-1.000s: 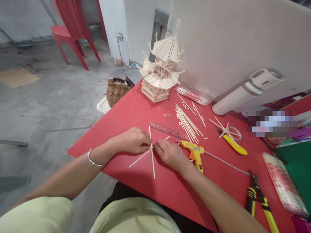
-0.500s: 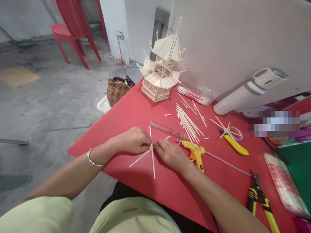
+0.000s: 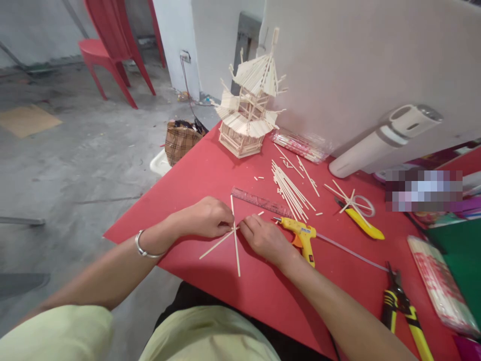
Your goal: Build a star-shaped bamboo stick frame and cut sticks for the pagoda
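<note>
Thin wooden sticks [image 3: 237,255] lie crossed on the red tabletop [image 3: 180,255], meeting between my two hands. My left hand [image 3: 211,216] is closed, its fingertips pinching the sticks just left of the crossing. From the right, my right hand [image 3: 266,240] bends its fingers down onto the sticks at the same spot. The fingers partly cover the crossing and one stick's middle. A yellow glue gun [image 3: 302,236] lies just right of my right hand, a clear glue stick trailing from its back. Behind the hands rests a transparent ruler [image 3: 261,201].
Loose sticks [image 3: 291,190] are spread beyond the ruler. A stick-built pagoda model [image 3: 248,108] stands at the far corner. To the right are a glued star of sticks [image 3: 350,200], a yellow-handled cutter [image 3: 364,224], pliers [image 3: 400,301], a white flask [image 3: 383,140] and packaged sticks [image 3: 441,286].
</note>
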A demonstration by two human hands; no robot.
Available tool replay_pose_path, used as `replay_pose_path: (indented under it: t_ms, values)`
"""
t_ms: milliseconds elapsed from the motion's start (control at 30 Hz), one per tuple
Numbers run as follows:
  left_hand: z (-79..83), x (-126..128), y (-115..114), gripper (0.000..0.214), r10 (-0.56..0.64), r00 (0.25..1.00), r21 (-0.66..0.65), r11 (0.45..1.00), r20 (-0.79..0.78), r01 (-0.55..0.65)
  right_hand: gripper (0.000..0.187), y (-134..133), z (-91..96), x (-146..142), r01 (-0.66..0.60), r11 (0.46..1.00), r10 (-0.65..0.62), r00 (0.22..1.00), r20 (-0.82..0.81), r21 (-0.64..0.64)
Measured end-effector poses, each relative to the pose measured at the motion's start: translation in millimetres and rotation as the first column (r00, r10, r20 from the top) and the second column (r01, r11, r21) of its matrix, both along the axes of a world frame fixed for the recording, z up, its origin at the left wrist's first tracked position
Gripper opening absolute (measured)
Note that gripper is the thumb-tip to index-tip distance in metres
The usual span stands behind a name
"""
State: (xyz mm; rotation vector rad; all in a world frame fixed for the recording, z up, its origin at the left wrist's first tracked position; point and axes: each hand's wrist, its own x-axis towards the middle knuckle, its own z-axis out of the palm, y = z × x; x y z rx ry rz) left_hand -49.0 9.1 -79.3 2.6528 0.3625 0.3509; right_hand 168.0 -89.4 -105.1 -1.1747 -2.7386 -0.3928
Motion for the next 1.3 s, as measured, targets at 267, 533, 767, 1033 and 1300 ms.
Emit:
replay_pose_path:
  t_ms: [267, 533, 767, 1033, 1300]
  values:
    - [0.5, -0.3, 0.1, 0.022, 0.003, 1.0, 0.009, 1.0, -0.023, -0.003, 0.02, -0.4, 0.0, -0.2, 0.004, 1.0, -0.004, 1.0, -0.015, 0.03]
    - [0.1, -0.2, 0.2, 0.022, -0.005, 1.0, 0.007, 1.0, 0.008, 0.005, 0.02, 0.1, -0.2, 0.0, 0.0, 1.0, 0.0, 1.0, -0.001, 0.016]
    - [-0.3, -0.5, -0.1, 0.021, 0.003, 1.0, 0.003, 1.0, 0.016, -0.003, 0.019, 0.2, 1.2, -0.4, 0.005, 1.0, -0.005, 1.0, -0.025, 0.011]
    - [-1.3, -0.2, 0.0, 0.022, 0.004, 1.0, 0.004, 1.0, 0.008, -0.004, 0.02, 0.0, 0.8, -1.5, 0.014, 1.0, -0.014, 1.0, -0.025, -0.014]
    - [-1.6, 0.0, 0.3, 0.02, 0.005, 1.0, 0.0, 1.0, 0.008, -0.005, 0.022, 0.1, 2.6, -1.5, 0.005, 1.0, -0.006, 0.999, -0.038, -0.017]
